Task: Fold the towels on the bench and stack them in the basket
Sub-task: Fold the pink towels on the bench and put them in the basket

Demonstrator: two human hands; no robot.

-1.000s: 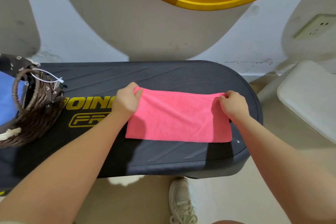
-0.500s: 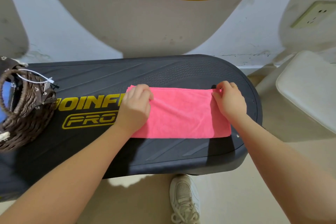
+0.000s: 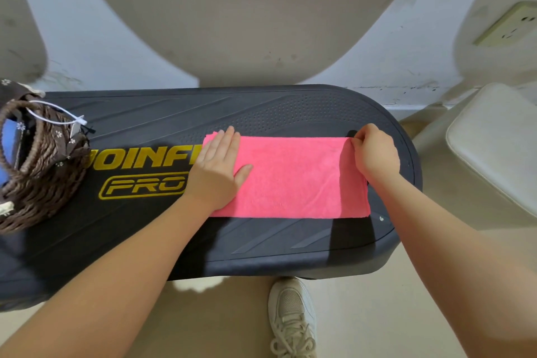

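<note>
While the pink towel lies folded into a flat rectangle on the right half of the black bench, I read both hands as resting on it. The left hand lies palm down on the towel's left end, fingers extended and pressed together, pointing toward the wall, with the thumb splayed out to the right across the cloth. The left forearm runs in from the lower left at a low angle. The right hand sits at the towel's far right corner, knuckles up, fingers curled and pinching the cloth edge there against the thumb. The right forearm enters from the lower right. The wicker basket stands at the left end of the bench, well apart from the towel; I see blue fabric inside it. A white shoe stands on the floor below the bench's near edge.
</note>
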